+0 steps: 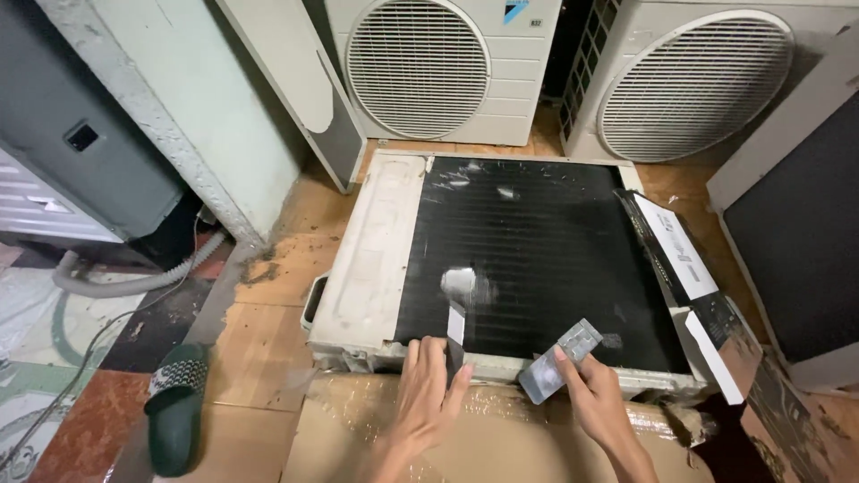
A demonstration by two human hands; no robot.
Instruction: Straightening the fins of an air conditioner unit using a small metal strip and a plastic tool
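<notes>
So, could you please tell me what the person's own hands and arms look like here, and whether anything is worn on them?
Both the left hand and the right hand are bare: no gloves, rings, watch or bracelet show. The forearms are uncovered as far as the picture's lower edge, with no sleeve in view. Fingers are slim with short nails.

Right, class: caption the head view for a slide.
Right hand holds a grey comb tool over black condenser fins; left hand steadies the unit.

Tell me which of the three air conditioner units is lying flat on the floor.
The unit with the black finned coil facing up, under both hands; the two with round fan grilles stand upright behind it.
</notes>
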